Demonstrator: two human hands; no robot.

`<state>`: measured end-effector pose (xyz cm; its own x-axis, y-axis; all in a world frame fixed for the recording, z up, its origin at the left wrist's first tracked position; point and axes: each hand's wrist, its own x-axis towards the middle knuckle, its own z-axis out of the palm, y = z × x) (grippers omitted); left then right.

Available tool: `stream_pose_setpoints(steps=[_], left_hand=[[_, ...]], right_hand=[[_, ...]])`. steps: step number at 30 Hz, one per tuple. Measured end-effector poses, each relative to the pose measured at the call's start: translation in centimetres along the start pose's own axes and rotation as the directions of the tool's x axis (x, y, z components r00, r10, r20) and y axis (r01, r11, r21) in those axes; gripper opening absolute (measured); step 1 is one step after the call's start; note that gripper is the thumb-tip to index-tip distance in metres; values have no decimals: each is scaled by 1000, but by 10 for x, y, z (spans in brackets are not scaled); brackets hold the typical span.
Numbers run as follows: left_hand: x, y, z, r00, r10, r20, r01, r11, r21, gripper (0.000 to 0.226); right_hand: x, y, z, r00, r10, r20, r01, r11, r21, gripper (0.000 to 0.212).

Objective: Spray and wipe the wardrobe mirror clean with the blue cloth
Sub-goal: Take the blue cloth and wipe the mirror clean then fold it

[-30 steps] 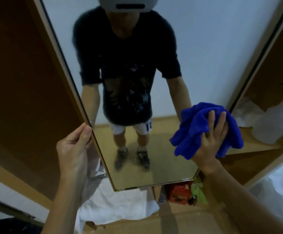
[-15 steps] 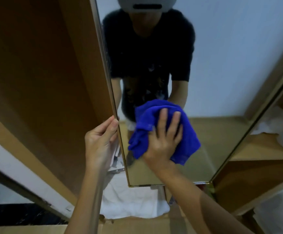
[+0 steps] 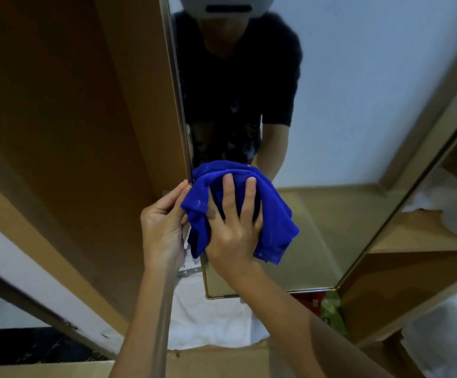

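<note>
The wardrobe mirror (image 3: 344,110) is a tall gold-framed pane on an open door, reflecting a person in a dark shirt. My right hand (image 3: 234,225) presses the bunched blue cloth (image 3: 273,214) flat against the glass near the mirror's lower left edge, fingers spread over it. My left hand (image 3: 163,225) grips the mirror's left frame edge just beside the cloth, thumb touching the cloth's rim. No spray bottle is in view.
Brown wardrobe panels (image 3: 58,118) stand to the left. Shelves (image 3: 423,236) with white bundles (image 3: 456,211) lie at the right. Below the mirror are white fabric (image 3: 211,323), a red box (image 3: 309,301) and a cardboard edge (image 3: 208,358).
My right hand slid the blue cloth leftward across the glass, from the mirror's right edge to its left edge beside my left hand. The view shifted with it.
</note>
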<state>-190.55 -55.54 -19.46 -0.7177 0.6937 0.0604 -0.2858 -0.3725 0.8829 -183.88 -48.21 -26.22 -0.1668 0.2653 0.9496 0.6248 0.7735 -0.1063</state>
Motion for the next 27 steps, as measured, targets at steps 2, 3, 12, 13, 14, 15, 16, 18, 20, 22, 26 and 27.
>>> stream_pose_setpoints(steps=[2,3,12,13,14,15,16,18,20,22,26,27], left_hand=[[0,1,-3,1000,-3,8,3,1000,7,46],[-1,2,-3,1000,-5,16,4,1000,7,45],[-2,-5,-8,997,24,71,-26,999,30,42],[-2,-6,-8,996,42,78,-45,998,48,41],[-2,-8,-9,994,67,92,-74,995,74,42],[-3,-10,-10,991,84,107,-94,991,96,42],[-3,-13,-12,989,95,112,-108,987,115,38],[-7,-19,-15,988,98,116,-114,984,135,29],[-12,-27,-19,989,88,116,-104,984,143,30],[-13,-33,-22,989,91,120,-110,981,161,35],[-10,-38,-22,989,94,117,-114,977,178,35],[-10,-40,-22,989,88,116,-107,979,170,34]], right_hand=[[-5,2,1,998,-52,16,53,999,-6,54],[-7,2,1,998,-67,19,67,998,-7,58],[-38,6,5,992,-112,58,114,993,-41,58],[-41,6,6,992,-109,58,112,993,-45,56],[-42,6,7,993,-102,55,104,993,-48,54],[-41,7,8,994,-94,51,96,994,-48,52],[-40,7,8,995,-90,48,92,995,-42,49],[-39,8,8,994,-95,49,96,995,-15,45],[-39,9,9,995,-84,50,84,996,0,42],[-40,9,11,996,-73,49,74,997,-14,42],[-41,12,11,993,-100,57,101,995,-25,46],[-42,13,11,992,-112,61,114,993,-32,48]])
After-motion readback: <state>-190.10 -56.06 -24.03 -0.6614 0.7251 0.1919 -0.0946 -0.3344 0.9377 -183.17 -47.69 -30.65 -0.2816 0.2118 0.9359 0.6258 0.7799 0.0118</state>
